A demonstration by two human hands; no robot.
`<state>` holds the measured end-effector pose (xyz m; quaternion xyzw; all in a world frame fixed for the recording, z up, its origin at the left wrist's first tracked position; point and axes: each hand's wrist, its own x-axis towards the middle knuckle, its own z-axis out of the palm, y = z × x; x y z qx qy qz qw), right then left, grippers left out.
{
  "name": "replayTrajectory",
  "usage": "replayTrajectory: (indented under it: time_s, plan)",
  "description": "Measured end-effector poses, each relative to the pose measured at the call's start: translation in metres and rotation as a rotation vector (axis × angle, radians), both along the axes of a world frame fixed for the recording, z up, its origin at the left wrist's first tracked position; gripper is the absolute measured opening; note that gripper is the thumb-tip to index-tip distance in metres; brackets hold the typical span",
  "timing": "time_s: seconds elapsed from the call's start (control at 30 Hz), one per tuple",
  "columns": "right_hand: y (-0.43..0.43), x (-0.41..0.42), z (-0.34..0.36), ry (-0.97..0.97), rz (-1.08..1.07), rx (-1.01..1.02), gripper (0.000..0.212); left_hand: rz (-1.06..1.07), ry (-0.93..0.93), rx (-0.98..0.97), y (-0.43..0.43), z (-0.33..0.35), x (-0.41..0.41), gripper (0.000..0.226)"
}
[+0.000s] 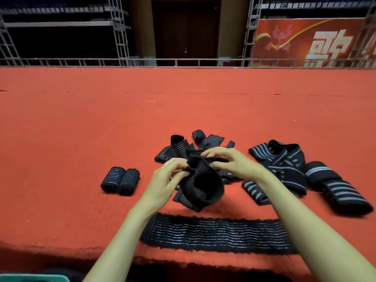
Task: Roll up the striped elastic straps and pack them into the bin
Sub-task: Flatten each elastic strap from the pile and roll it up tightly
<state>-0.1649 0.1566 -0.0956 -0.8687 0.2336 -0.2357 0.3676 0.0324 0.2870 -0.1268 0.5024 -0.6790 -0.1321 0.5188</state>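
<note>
Both hands hold one black strap with thin pale stripes (200, 185) above the red surface; it hangs curled in a loose loop. My left hand (166, 178) pinches its left edge, and my right hand (230, 161) pinches its upper end. Two rolled straps (120, 181) lie side by side to the left. A long strap (219, 234) lies flat and unrolled near the front edge, under my forearms. Behind my hands sits a pile of loose straps (183, 148). The bin's teal corner (34, 278) shows at the bottom left.
Wider black straps with broad grey stripes (284, 161) lie tangled on the right, some folded (333, 186). The red cloth-covered surface (81, 119) stretches far back to a metal rail (183, 62). Its front edge runs just below the flat strap.
</note>
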Motion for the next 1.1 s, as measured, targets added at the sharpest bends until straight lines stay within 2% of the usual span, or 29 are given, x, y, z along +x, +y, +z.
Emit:
replayTrajectory:
  time_s: [0.07, 0.2, 0.33, 0.47, 0.67, 0.8, 0.93, 1.1]
  plan:
    - [0.007, -0.014, 0.000, -0.086, -0.104, 0.126, 0.003, 0.066, 0.057, 0.030, 0.003, -0.001, -0.005, 0.021]
    - [0.015, -0.039, -0.009, -0.149, -0.264, 0.218, 0.007, 0.212, 0.183, 0.138, 0.004, -0.020, -0.007, 0.005]
    - [0.018, -0.067, -0.020, -0.169, -0.486, 0.188, 0.010, 0.329, 0.361, 0.150, 0.011, -0.027, -0.010, 0.008]
    - [0.020, -0.099, -0.026, -0.227, -0.645, 0.180, 0.009, 0.399, 0.375, 0.167, 0.024, -0.031, -0.004, 0.005]
    - [0.024, -0.136, -0.049, -0.246, -0.814, 0.226, 0.013, 0.441, 0.418, 0.348, 0.041, -0.055, 0.019, 0.006]
    - [0.036, -0.149, -0.063, -0.246, -0.932, 0.237, 0.013, 0.510, 0.354, 0.422, 0.052, -0.063, 0.028, 0.003]
    - [0.047, -0.154, -0.081, -0.123, -1.020, 0.176, 0.019, 0.578, 0.215, 0.469, 0.059, -0.069, 0.034, 0.010]
    - [0.063, -0.159, -0.100, -0.004, -1.033, 0.111, 0.022, 0.644, 0.003, 0.506, 0.066, -0.071, 0.029, 0.018]
